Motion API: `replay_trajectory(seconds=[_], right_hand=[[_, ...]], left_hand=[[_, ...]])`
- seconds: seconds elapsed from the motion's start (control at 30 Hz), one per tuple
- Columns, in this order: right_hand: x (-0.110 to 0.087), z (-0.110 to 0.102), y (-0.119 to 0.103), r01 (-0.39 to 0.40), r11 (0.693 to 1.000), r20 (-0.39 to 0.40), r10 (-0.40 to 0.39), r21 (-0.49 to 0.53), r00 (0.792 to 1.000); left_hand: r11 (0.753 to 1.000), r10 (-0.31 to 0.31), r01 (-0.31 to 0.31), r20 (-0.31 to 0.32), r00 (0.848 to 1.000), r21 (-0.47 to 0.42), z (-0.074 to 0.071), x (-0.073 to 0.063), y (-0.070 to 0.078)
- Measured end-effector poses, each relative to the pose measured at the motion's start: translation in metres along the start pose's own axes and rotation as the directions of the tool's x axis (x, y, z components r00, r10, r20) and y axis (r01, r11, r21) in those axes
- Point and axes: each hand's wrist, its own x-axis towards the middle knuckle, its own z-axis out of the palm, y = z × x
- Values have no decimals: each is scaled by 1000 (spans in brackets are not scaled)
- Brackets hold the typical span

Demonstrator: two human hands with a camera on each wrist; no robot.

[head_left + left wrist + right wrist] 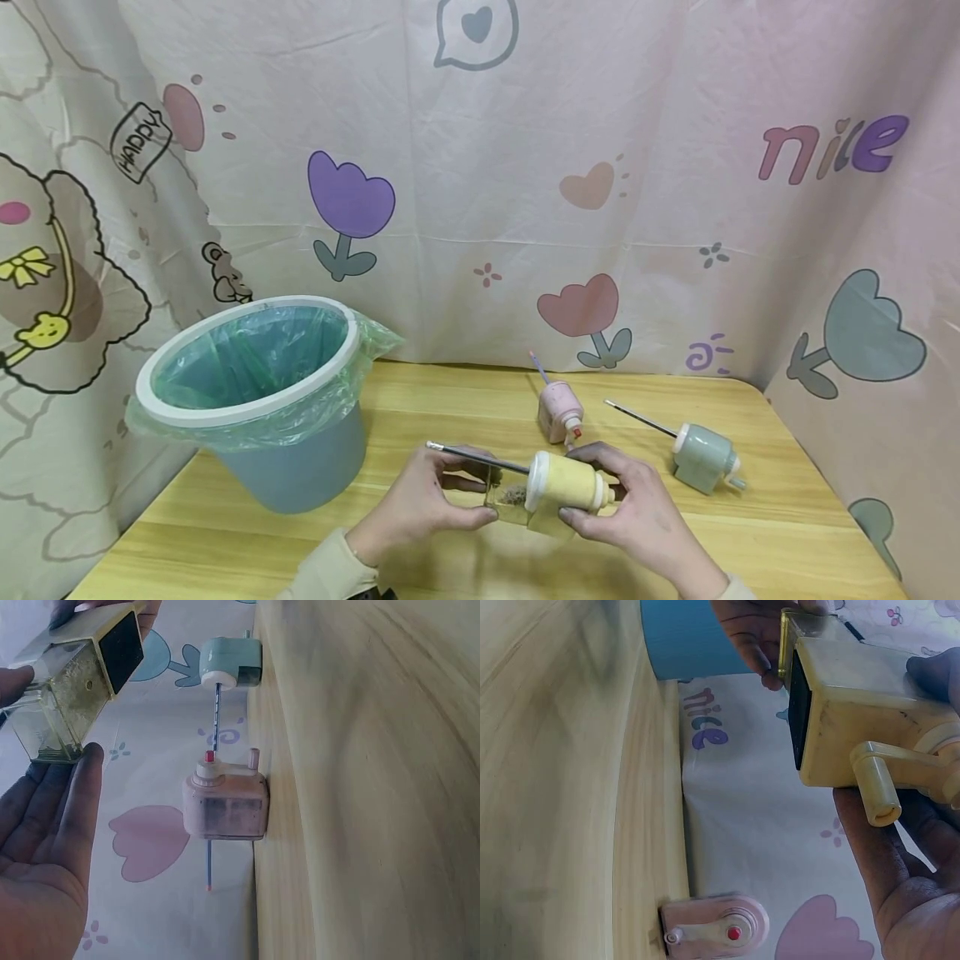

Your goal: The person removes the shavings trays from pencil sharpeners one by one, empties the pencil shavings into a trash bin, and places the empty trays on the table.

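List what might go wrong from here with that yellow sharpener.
1. The clear drawer juts out of the yellow pencil sharpener with shavings inside; a sudden tug could spill them on the table, since the bin stands off to the left.
2. The pencil sticks out above the left hand, so it might get knocked.
3. Held up off the table, the sharpener might slip from the right hand.

The yellow sharpener (pixel 570 483) looks to me like smooth plastic, its drawer (pixel 512 498) like clear, shiny plastic. The green sharpener (pixel 705 457) is also glossy. The table (pixel 442 400) shows smooth wood grain, the bin liner (pixel 322 429) thin glossy film, the backdrop (pixel 472 158) matt, creased cloth.
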Motion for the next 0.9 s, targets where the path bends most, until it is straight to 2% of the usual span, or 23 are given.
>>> replay_trajectory(seconds=[0.23, 0.43, 0.57, 0.9], right_hand=[[1, -2, 3, -19, 1000, -9, 19, -8, 1000], [2, -5, 7, -14, 1000, -25, 13, -7, 1000], [3, -6, 10, -11, 1000, -36, 10, -11, 999], [6, -7, 13, -87, 995, -30, 89, 41, 996]], left_hand=[[1000, -25, 25, -11, 1000, 15, -5, 1, 0], [998, -18, 19, -16, 1000, 67, -8, 0, 1], [998, -17, 18, -16, 1000, 68, -9, -1, 1], [998, 3, -3, 5, 1000, 55, -9, 0, 1]])
